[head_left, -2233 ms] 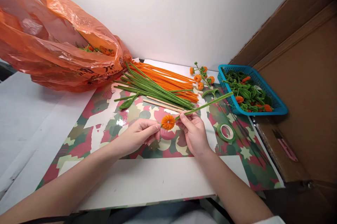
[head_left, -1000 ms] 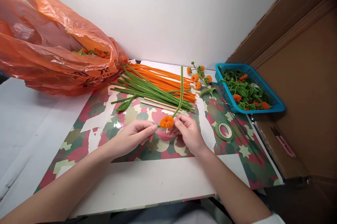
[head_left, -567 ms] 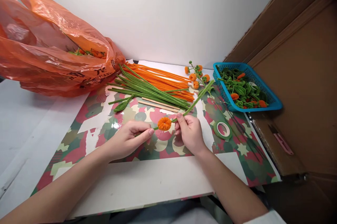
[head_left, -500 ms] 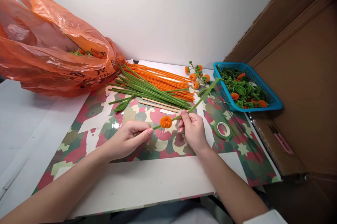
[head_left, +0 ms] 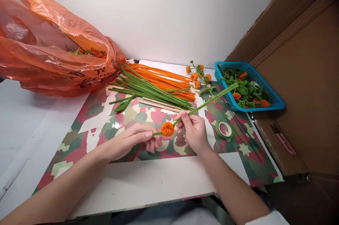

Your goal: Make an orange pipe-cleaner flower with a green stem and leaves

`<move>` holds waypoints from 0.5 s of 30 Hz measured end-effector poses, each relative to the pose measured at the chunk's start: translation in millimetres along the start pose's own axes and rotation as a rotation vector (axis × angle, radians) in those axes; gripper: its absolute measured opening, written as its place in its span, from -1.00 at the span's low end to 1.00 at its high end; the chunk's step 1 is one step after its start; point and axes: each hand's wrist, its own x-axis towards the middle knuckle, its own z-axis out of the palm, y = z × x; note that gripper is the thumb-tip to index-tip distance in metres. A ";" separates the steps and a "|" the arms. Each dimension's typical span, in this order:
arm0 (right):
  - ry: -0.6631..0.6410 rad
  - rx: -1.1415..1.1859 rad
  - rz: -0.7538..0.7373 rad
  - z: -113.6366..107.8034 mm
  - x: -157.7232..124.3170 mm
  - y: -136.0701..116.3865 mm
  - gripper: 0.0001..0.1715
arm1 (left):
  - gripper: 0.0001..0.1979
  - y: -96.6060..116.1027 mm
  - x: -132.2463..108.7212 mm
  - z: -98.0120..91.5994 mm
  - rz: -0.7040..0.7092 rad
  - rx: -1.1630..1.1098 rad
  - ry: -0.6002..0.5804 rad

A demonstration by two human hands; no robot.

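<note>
Right grip (head_left: pixel 195 129) pinches the green stem (head_left: pixel 209 102) just beside its orange flower (head_left: pixel 167 129).

Flower (head_left: pixel 167 129) btwn L hand (head_left: pixel 132 140) & R hand (head_left: pixel 195 131), stems (head_left: pixel 156 90) behind, bag (head_left: pixel 60 62) far L, basket (head_left: pixel 277 99) back R

An orange plastic bag (head_left: pixel 53 66) sat at left; a pink-handled tool (head_left: pixel 284 141) lay on brown cardboard (head_left: pixel 281 163), right of a green tape roll (head_left: pixel 216 130).
</note>
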 end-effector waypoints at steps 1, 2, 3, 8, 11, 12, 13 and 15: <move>-0.002 -0.016 -0.007 0.4 -0.9 0.7 -0.53 | -0.51 -0.2 0.5 0.8 -0.042 -0.071 0.016; -0.004 -0.034 -0.015 0.8 -1.9 1.3 -0.53 | -0.48 -0.2 1.0 1.4 -0.083 -0.140 0.022; -0.010 -0.053 -0.026 1.2 -2.7 1.9 -0.54 | -0.45 0.1 1.2 1.7 -0.114 -0.209 0.006; -0.047 -0.088 -0.077 1.6 -4.0 2.3 -0.59 | -0.23 5.0 -0.6 -4.7 -0.183 -0.540 -0.264; -0.009 -0.079 -0.050 2.3 -3.8 2.1 -0.57 | -0.31 4.4 1.3 -7.8 -0.238 -0.595 -0.174; 0.009 -0.074 -0.035 2.8 -3.9 2.1 -0.56 | -0.37 2.9 3.0 -7.3 -0.241 -0.604 -0.123; 0.021 -0.071 -0.024 3.4 -4.2 2.3 -0.55 | -0.41 1.0 5.2 -6.0 -0.243 -0.605 -0.085; 0.013 -0.077 -0.032 4.8 -5.3 2.8 -0.56 | -0.44 -2.9 10.1 -1.4 -0.235 -0.568 -0.011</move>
